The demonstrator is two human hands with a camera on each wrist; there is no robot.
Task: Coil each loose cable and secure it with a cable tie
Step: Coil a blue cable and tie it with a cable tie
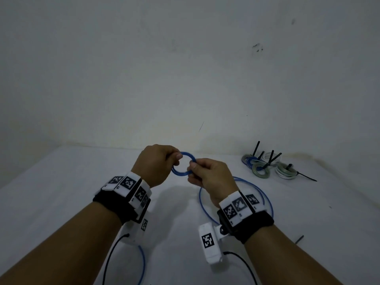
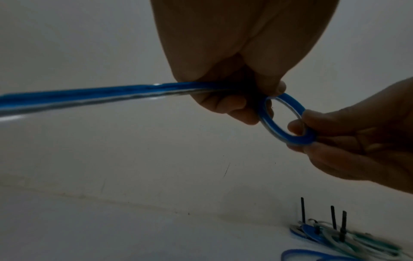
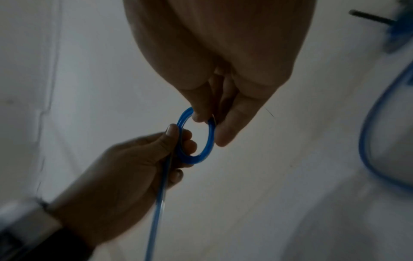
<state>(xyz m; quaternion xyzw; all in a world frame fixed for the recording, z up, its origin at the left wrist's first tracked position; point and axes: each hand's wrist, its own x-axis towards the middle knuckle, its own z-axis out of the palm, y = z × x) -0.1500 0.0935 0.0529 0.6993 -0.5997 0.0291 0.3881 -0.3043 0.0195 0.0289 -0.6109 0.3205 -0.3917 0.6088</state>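
Both hands hold a small round coil (image 1: 182, 163) of glossy blue cable above the white tabletop (image 1: 61, 182): the left hand (image 1: 156, 164) pinches one side, the right hand (image 1: 211, 177) the other. The left-wrist view shows its slack running off from the left hand. Tied bundles (image 1: 267, 166) with stiff black ties lie well apart, far right.

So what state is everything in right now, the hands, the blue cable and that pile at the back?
left hand: pinching one side of the blue coil
right hand: pinching the opposite side
blue cable: partly wound into a small coil held in the air, no tie on it; the rest trails loose on the table
finished coils: lying on the table, bound with black cable ties
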